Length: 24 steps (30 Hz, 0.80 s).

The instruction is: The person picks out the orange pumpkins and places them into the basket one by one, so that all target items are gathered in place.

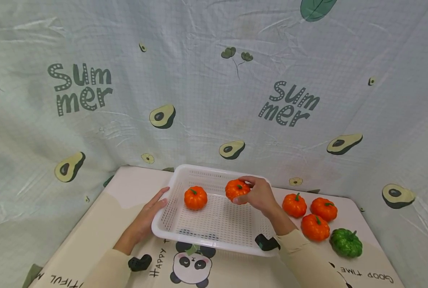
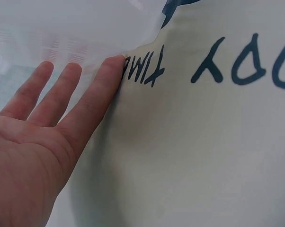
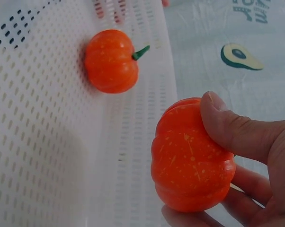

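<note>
My right hand (image 1: 260, 195) grips an orange pumpkin (image 1: 236, 191) over the right half of a white plastic basket (image 1: 214, 242). In the right wrist view the thumb lies on one side of this held pumpkin (image 3: 192, 158), with fingers on the other. A second orange pumpkin (image 1: 195, 198) sits inside the basket toward its left end; the right wrist view shows its green stem (image 3: 141, 52). My left hand (image 1: 147, 216) is at the basket's left side, fingers extended and fingertips at the wall. The left wrist view shows that hand (image 2: 48, 137) with straight, spread fingers beside the translucent white wall.
Right of the basket stand three orange pumpkins (image 1: 294, 205) and a green pumpkin (image 1: 346, 243) on the table. The table cover (image 1: 127, 192) has a panda print and lettering. A printed curtain (image 1: 199, 80) hangs right behind the table.
</note>
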Tool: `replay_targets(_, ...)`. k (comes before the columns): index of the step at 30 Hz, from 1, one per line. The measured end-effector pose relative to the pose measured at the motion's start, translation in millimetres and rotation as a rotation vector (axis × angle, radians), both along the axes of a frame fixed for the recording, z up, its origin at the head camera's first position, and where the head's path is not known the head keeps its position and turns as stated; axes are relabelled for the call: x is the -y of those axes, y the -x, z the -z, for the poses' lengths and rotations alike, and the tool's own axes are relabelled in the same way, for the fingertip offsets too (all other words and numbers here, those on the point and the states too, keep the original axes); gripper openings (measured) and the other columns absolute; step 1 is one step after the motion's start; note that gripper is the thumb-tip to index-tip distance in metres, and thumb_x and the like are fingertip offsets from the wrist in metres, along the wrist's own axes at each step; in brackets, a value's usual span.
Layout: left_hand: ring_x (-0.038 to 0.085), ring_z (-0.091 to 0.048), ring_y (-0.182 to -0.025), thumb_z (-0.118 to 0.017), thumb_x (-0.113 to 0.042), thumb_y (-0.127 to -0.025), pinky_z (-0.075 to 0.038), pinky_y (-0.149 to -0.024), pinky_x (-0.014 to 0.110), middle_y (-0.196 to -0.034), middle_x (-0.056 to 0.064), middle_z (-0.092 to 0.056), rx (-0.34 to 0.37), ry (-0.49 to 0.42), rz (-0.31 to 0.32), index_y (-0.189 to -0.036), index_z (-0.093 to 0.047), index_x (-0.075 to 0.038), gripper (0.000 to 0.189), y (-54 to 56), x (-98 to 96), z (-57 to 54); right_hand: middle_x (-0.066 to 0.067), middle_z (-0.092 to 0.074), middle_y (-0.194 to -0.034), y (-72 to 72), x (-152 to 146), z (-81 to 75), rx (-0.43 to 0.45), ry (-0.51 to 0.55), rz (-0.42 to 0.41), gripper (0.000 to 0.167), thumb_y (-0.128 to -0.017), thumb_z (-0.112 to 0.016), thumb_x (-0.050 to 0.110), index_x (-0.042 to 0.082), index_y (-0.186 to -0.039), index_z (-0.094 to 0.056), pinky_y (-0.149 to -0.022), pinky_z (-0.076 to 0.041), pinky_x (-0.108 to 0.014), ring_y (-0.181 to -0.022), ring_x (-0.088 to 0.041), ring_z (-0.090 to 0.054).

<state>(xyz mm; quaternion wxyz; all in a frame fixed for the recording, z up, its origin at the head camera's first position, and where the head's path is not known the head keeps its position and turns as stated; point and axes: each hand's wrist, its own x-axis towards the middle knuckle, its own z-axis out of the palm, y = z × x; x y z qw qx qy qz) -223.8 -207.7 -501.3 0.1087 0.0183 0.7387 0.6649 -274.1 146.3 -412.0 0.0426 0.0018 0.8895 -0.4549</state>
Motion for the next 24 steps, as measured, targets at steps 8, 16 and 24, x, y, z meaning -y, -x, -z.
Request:
replay_targets(8,0.035,-0.056,-0.133,-0.039,-0.041,-0.112,-0.058,-0.1,0.041,-0.173,0.013,-0.028,-0.003,-0.005,0.009,-0.166,-0.023,-0.032,0.057,-0.9,0.7,-0.2,-0.015,-0.066,-0.139,7.3,5.0,5.3,0.021,0.01,0.009,0.066,-0.075,-0.091,0.008,0.015,-0.137,-0.068,-0.106,-0.054,-0.052,-0.123,-0.036,-0.06)
replay_targets(16,0.038,-0.054,-0.135,-0.041,-0.041,-0.111,-0.058,-0.101,0.048,-0.173,0.012,-0.027,-0.002,-0.014,0.002,-0.165,-0.024,-0.034,0.057,-0.9,1.1,0.2,-0.013,-0.068,-0.135,13.1,11.7,12.8,0.016,0.009,-0.002,0.066,-0.074,-0.092,0.008,0.013,-0.135,-0.069,-0.106,-0.053,-0.051,-0.12,-0.035,-0.061)
replay_targets(24,0.039,-0.054,-0.135,-0.042,-0.042,-0.111,-0.058,-0.101,0.049,-0.173,0.011,-0.028,0.003,-0.007,-0.011,-0.165,-0.025,-0.036,0.057,-0.7,0.9,2.0,-0.013,-0.07,-0.133,17.9,21.7,17.5,-0.012,-0.012,0.005,0.064,-0.073,-0.092,0.007,0.012,-0.134,-0.07,-0.106,-0.054,-0.052,-0.118,-0.035,-0.063)
